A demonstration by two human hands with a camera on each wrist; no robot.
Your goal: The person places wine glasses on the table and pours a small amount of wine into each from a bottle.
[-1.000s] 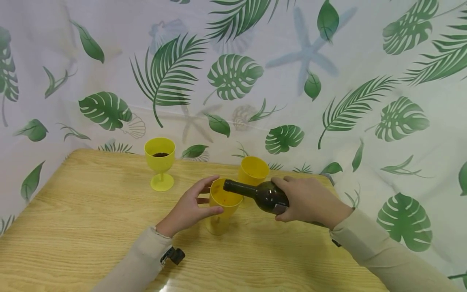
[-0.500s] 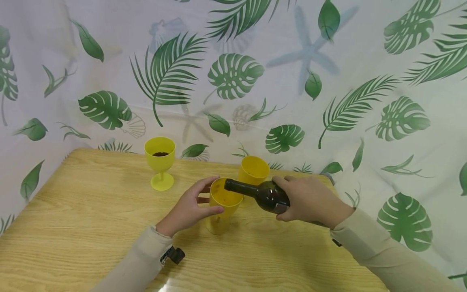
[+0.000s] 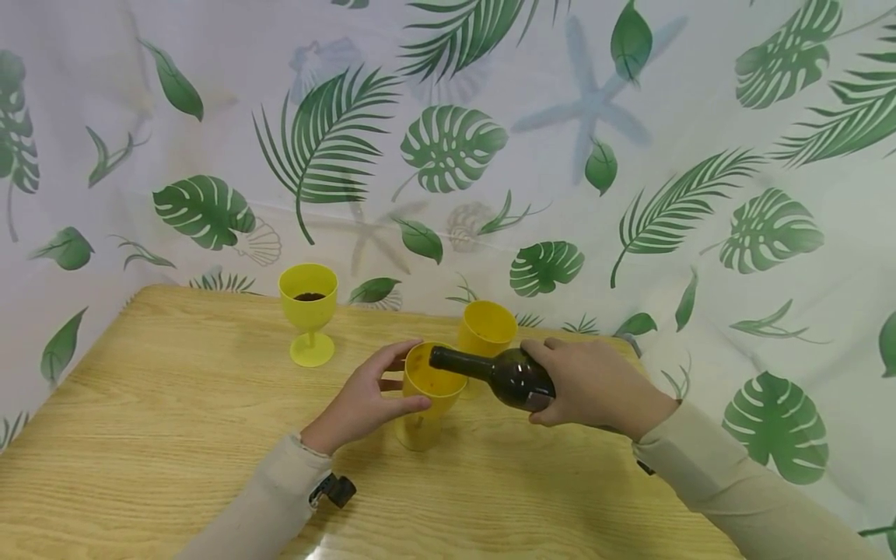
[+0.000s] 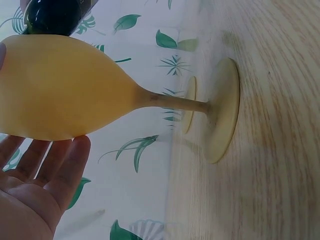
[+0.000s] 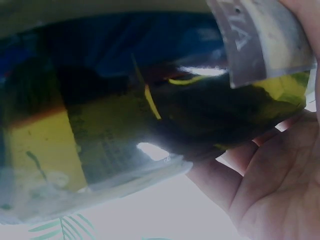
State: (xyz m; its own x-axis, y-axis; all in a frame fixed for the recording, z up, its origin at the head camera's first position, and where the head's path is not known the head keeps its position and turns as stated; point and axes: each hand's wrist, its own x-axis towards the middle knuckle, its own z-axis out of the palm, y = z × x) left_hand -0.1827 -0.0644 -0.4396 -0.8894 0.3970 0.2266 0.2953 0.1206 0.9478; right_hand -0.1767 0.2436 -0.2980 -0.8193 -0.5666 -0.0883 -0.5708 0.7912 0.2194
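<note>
**A:** So what's each hand doing here?

**B:** Right hand is wrapped around the fat end of a dark bottle, fingers curled over the top and thumb underneath, a proper grip. The bottle is tipped nearly flat, neck pointing to 9 o'clock, and its mouth sits right over the rim of the near goblet. In the right wrist view the bottle fills almost everything, with the fingers cupped under the glass.

**A:** And the left?

**B:** Left hand is at the goblet's 9 o'clock side, cupping the bowl. Thumb is on the near side, fingers curve round the far side by the rim. In the left wrist view the goblet has its bowl lying against the fingers, which look fairly relaxed rather than squeezing hard. Its foot sits flat on the wooden table.

**A:** Where's that goblet on the table?

**B:** About the middle, a little toward the back edge. A second yellow goblet stands just behind it at roughly 1 o'clock, close beside it. A third goblet stands well apart at about 10 o'clock, with something dark in its bowl. A leaf-print curtain hangs behind the table.
</note>
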